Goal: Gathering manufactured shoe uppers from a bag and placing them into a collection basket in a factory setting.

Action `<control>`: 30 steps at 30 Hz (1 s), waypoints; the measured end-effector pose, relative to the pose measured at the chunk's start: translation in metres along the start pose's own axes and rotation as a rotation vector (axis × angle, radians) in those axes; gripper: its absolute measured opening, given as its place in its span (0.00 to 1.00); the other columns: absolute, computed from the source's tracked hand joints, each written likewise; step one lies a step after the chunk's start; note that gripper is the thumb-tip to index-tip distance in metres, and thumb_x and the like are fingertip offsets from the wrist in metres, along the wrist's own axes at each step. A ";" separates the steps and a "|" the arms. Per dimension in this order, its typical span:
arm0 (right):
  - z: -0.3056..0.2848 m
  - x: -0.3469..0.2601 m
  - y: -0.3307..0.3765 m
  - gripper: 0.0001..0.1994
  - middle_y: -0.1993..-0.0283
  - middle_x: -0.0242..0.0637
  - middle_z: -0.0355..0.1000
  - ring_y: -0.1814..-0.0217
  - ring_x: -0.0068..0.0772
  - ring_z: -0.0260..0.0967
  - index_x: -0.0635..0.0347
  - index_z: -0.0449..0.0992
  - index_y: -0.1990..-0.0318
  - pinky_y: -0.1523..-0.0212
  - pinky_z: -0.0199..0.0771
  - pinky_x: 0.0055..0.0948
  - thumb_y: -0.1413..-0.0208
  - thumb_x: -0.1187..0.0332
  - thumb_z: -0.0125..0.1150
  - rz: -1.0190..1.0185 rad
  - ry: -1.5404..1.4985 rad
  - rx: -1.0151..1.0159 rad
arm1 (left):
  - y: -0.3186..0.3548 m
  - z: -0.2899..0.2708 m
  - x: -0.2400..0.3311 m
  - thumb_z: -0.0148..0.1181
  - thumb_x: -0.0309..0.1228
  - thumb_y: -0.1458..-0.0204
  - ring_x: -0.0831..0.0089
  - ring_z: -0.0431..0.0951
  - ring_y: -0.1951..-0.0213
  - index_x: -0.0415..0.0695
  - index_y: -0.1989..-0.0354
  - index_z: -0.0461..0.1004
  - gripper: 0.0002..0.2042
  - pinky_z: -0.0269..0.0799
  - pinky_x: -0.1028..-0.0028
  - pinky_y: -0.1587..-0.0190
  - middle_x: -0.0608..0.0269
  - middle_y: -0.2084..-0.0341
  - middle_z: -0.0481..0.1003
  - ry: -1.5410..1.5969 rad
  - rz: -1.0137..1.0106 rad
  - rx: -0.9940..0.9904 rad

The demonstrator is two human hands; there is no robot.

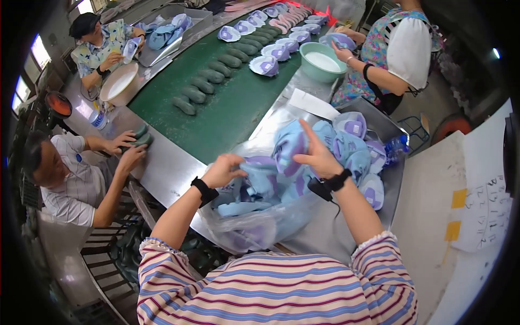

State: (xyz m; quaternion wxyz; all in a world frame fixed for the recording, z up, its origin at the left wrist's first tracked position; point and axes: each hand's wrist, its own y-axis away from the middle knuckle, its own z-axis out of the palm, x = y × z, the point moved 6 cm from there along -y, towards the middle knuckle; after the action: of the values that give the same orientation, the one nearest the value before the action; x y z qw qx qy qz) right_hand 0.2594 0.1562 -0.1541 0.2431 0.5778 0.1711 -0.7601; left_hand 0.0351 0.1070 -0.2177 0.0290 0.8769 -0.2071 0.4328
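Observation:
My left hand (223, 169) grips a light blue and purple shoe upper (259, 169) at the mouth of a clear plastic bag (254, 230) full of such pieces. My right hand (317, 156) holds another blue shoe upper (290, 145) raised above the pile, with the fingers spread over it. Both wrists wear black bands. More blue and purple uppers (357, 146) lie heaped on the metal table (168, 170) just to the right of my hands.
A green conveyor belt (227, 116) carries a row of dark green shoe lasts (201, 85) and purple-blue uppers (264, 65). Three other people work around it; one on the left presses a last (142, 136). A green bowl (322, 62) and a white bowl (120, 84) stand nearby.

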 end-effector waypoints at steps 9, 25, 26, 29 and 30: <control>-0.051 -0.008 0.103 0.17 0.59 0.29 0.66 0.54 0.31 0.62 0.51 0.65 0.60 0.50 0.60 0.36 0.57 0.80 0.57 -0.127 -0.621 0.237 | -0.030 -0.009 0.071 0.59 0.32 0.54 0.86 0.63 0.77 0.38 0.71 0.71 0.09 0.60 0.81 0.74 0.74 0.81 0.67 0.482 -0.256 0.086; -0.030 -0.091 0.137 0.39 0.44 0.47 0.55 0.42 0.37 0.54 0.63 0.54 0.43 0.45 0.56 0.30 0.65 0.67 0.68 -0.274 0.811 0.402 | -0.045 -0.012 0.150 0.60 0.35 0.55 0.81 0.69 0.77 0.35 0.68 0.72 0.14 0.66 0.79 0.74 0.66 0.81 0.71 0.320 -0.157 -0.063; 0.006 -0.078 0.117 0.39 0.44 0.46 0.56 0.43 0.37 0.54 0.63 0.54 0.44 0.45 0.56 0.31 0.66 0.66 0.69 -0.250 0.787 0.249 | -0.051 -0.004 0.163 0.60 0.35 0.55 0.81 0.70 0.77 0.35 0.64 0.71 0.15 0.67 0.78 0.73 0.65 0.80 0.72 0.329 -0.122 -0.140; 0.005 -0.041 0.096 0.32 0.53 0.44 0.65 0.50 0.37 0.63 0.64 0.59 0.47 0.50 0.63 0.30 0.63 0.69 0.66 -0.107 0.378 0.219 | -0.055 -0.002 0.169 0.59 0.34 0.53 0.79 0.71 0.71 0.37 0.51 0.60 0.23 0.69 0.78 0.69 0.61 0.70 0.72 0.816 -0.154 -0.101; -0.008 -0.028 0.096 0.28 0.55 0.43 0.67 0.53 0.38 0.66 0.64 0.61 0.48 0.52 0.65 0.30 0.60 0.70 0.64 -0.041 0.029 0.260 | -0.054 -0.004 0.165 0.59 0.34 0.53 0.79 0.71 0.71 0.37 0.51 0.60 0.23 0.69 0.78 0.69 0.61 0.70 0.72 0.814 -0.156 -0.100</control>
State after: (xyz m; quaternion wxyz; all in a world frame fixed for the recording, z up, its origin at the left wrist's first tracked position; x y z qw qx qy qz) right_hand 0.3265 0.0860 -0.1269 0.1481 0.6119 0.0863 -0.7721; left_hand 0.1422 0.1010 -0.0816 0.1836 0.6448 -0.1324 0.7301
